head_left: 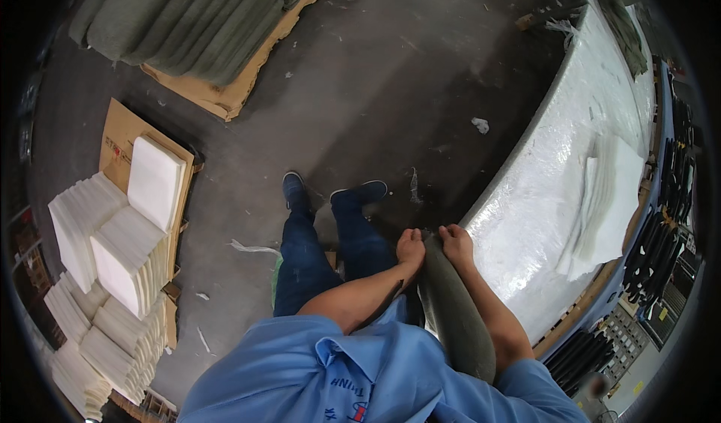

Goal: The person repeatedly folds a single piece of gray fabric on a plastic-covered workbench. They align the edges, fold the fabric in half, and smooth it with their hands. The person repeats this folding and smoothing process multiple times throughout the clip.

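Grey-green sheet (pixel 457 310) located near, before the blue shirt (pixel 293 363), left of the plastic-wrapped surface (pixel 518 198). Long axis runs near-right to far-left; narrow end points far. Left hand (pixel 411 249) and right hand (pixel 457 246) pinch that end, one per side.

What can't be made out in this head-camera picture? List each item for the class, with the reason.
All in the head view:
- Grey-green cloth: its near end, hidden by the blue shirt.
- Left hand and right hand: exactly which fingers pinch the cloth, too small to tell.
- Grey-green stack: its far part, cut off by the upper edge.
- Black pieces: too small and crowded to identify.
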Motion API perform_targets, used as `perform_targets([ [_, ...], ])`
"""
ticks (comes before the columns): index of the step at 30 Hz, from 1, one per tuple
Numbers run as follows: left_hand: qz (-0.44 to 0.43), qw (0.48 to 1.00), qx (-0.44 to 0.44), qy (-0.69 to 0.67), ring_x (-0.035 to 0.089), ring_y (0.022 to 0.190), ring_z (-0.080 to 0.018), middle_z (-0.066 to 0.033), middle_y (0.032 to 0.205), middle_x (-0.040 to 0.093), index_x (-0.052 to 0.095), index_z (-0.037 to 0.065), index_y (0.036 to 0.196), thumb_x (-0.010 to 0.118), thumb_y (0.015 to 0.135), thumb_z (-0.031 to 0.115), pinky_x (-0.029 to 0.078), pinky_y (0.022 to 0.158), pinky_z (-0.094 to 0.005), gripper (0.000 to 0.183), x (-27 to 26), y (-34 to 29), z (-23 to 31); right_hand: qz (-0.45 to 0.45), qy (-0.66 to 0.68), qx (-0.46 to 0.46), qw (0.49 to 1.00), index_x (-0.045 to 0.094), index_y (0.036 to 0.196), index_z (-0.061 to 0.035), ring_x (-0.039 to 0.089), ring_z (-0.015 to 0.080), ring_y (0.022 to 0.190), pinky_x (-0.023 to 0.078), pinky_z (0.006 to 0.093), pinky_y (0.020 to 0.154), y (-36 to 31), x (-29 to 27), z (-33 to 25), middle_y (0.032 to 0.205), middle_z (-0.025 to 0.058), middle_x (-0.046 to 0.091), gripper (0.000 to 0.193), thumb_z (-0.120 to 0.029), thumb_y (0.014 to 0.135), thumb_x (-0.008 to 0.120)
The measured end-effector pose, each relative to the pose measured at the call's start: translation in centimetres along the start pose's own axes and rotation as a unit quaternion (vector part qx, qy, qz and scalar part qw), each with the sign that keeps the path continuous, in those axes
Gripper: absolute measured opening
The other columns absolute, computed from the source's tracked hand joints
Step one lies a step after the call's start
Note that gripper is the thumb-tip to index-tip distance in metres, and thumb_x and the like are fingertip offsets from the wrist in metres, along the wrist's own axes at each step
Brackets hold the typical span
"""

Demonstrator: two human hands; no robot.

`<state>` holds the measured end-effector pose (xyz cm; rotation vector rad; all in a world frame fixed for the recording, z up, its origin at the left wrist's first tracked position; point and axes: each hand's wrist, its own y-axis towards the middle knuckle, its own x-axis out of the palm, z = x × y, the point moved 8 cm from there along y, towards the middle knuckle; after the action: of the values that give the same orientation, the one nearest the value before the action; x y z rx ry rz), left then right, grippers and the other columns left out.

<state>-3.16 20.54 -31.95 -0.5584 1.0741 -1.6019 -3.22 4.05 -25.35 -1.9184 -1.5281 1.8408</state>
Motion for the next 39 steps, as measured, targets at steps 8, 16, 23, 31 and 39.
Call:
perform_targets([
  [8, 0.052, 0.989, -0.118, -0.075, 0.069, 0.096, -0.0316, -0.0169, 0.098, 0.074, 0.071, -0.002, 0.101, 0.061, 0.102, 0.029, 0.05, 0.087, -0.0419, 0.032, -0.8, 2.8, -5.1, -0.11, -0.085, -0.099, 0.985, 0.072, 0.094, -0.0047, 0.069, 0.0436, 0.096, 0.052, 0.052, 0.084, 2.8, 5.6, -2.6, 0.094, 0.0223, 0.072, 0.033, -0.036, 0.098, 0.062],
  [16, -0.004, 0.965, -0.158, -0.211, 0.066, 0.099, -0.0215, -0.0112, 0.095, 0.072, 0.071, -0.001, 0.095, 0.065, 0.1, 0.026, 0.049, 0.088, -0.0355, 0.028, 0.2, 3.7, -6.9, -0.12, -0.099, -0.08, 0.985, 0.073, 0.097, -0.0035, 0.068, 0.0424, 0.104, 0.052, 0.0519, 0.09, 3.5, 6.6, -1.4, 0.103, 0.0235, 0.072, 0.039, -0.04, 0.099, 0.06],
  [23, 0.023, 0.987, -0.143, -0.073, 0.067, 0.107, -0.0287, -0.0175, 0.103, 0.074, 0.074, -0.002, 0.104, 0.063, 0.1, 0.038, 0.05, 0.093, -0.038, 0.042, -0.3, 3.9, -8.1, -0.118, -0.129, -0.003, 0.984, 0.076, 0.099, -0.002, 0.07, 0.0423, 0.103, 0.055, 0.0491, 0.093, 3.6, 7.5, -1.6, 0.106, 0.0238, 0.073, 0.048, -0.048, 0.096, 0.061],
  [31, 0.027, 0.975, -0.219, -0.031, 0.066, 0.116, -0.0429, -0.0321, 0.116, 0.07, 0.073, -0.011, 0.107, 0.05, 0.102, 0.057, 0.049, 0.099, -0.0456, 0.072, -0.7, 3.7, -6.2, -0.046, -0.127, -0.044, 0.99, 0.077, 0.088, -0.0033, 0.071, 0.0431, 0.092, 0.056, 0.0526, 0.086, 3.3, 5.4, -4.0, 0.091, 0.0248, 0.073, 0.03, -0.031, 0.088, 0.065],
  [39, 0.117, 0.962, -0.242, 0.045, 0.065, 0.118, -0.045, -0.0308, 0.119, 0.07, 0.074, -0.008, 0.108, 0.053, 0.101, 0.055, 0.048, 0.1, -0.0489, 0.067, -1.9, 2.8, -3.4, 0.021, -0.059, -0.061, 0.996, 0.074, 0.081, -0.0034, 0.07, 0.0465, 0.086, 0.058, 0.0529, 0.081, 4.0, 4.7, -3.6, 0.087, 0.0243, 0.072, 0.025, -0.025, 0.088, 0.063],
])
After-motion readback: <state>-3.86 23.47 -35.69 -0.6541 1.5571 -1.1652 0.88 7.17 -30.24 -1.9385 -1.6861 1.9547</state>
